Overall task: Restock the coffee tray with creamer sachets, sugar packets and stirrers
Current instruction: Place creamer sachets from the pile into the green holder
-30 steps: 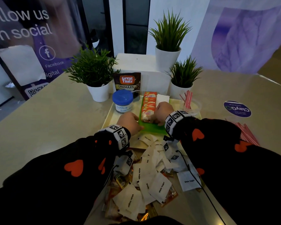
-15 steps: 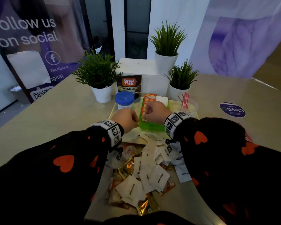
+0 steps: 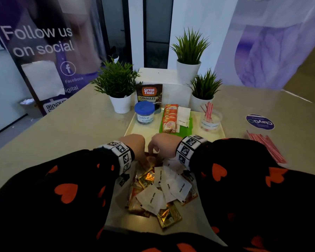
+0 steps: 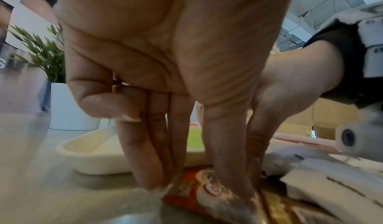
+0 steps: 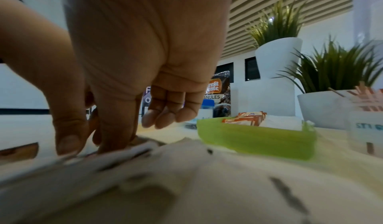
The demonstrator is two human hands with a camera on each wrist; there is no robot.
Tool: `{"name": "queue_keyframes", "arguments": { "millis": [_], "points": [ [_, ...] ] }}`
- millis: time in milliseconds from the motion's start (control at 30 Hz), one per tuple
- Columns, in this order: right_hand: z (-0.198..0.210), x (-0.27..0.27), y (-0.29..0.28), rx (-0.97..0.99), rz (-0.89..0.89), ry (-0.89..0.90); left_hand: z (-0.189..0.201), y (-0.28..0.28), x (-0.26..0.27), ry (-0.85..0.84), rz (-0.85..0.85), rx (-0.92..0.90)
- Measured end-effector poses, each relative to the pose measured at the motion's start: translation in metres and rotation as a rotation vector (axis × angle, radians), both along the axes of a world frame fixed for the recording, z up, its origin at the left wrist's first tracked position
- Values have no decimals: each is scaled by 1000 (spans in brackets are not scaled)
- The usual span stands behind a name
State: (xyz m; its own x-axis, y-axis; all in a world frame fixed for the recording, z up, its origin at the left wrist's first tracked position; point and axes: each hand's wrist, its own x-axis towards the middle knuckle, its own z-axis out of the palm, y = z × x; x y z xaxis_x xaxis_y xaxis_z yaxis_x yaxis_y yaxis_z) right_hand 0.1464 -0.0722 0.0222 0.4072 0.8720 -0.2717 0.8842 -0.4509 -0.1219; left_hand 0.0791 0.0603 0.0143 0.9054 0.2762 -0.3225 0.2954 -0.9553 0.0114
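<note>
Both hands are down in the loose pile in front of the cream tray (image 3: 129, 127). Left hand (image 3: 135, 145) pinches an orange creamer sachet (image 4: 199, 193) between fingers and thumb. Right hand (image 3: 162, 144) has its fingertips (image 5: 66, 144) pressing on white sugar packets (image 3: 173, 186), other fingers loosely curled.

Three potted plants (image 3: 116, 88) along the table's far edge; one cream tray (image 3: 130, 128) carrying one blue-lidded jar (image 3: 144, 112), one green bin (image 3: 187, 129), one stirrer cup (image 3: 210, 120) — two hands (image 3: 135, 145).
</note>
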Motion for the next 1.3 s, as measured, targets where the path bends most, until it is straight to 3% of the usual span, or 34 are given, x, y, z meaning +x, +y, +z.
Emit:
{"name": "queue_keyframes", "arguments": {
  "millis": [167,533,733,867,1133,1300],
  "points": [
    [-7,-13,1,15,8,-64,-10,-5,-8,-37,19,-7],
    [-6,-18,1,-4,-24,-15,-12,-3,-15,-16,50,-164],
    [3,-10,-7,36,-142,34,1,8,-18,183,42,-191],
    [5,-3,-11,52,-160,32,-3,11,-22,219,40,-229],
    [8,6,-15,147,-303,160,17,14,-18,56,89,-329],
    [17,12,-22,282,-450,222,31,22,-9,-152,225,-524]
  ]
}}
